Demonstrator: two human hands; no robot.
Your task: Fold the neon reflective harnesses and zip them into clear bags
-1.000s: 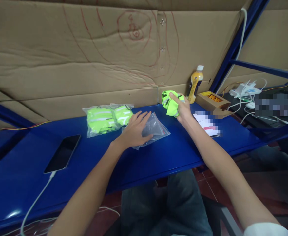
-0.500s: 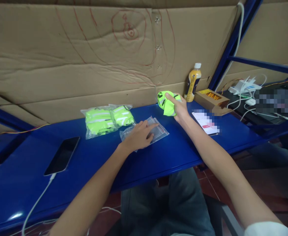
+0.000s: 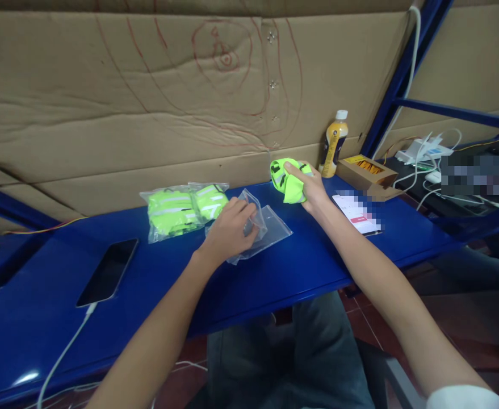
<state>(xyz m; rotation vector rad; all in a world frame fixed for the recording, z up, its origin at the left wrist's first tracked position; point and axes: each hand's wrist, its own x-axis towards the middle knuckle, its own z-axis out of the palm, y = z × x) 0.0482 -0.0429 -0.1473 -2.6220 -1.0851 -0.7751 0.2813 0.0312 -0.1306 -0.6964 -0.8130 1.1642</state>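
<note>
My right hand [image 3: 311,184] grips a folded neon-yellow reflective vest [image 3: 285,179], a bundle with grey bands and black trim, held just above the table's back edge. With curled fingers, my left hand [image 3: 231,227] pinches a clear plastic bag [image 3: 258,211] and lifts its edge. Under it, flat on the table, lies another clear zip bag [image 3: 277,230]. Left of that hand, two bagged neon-yellow vests [image 3: 170,210] rest side by side, close to my knuckles. My left fingertips are partly hidden behind the film.
The blue table [image 3: 155,295] meets a cardboard wall [image 3: 125,136]. At left a phone [image 3: 108,272] is plugged into a white cable. A juice bottle [image 3: 333,145], an open cardboard box [image 3: 366,173] and a printed card [image 3: 355,211] stand or lie at right.
My left hand has gone from lying over the bags with a finger stretched out to curling and raising one bag's edge, moving slightly left. My right hand with the vest has barely moved.
</note>
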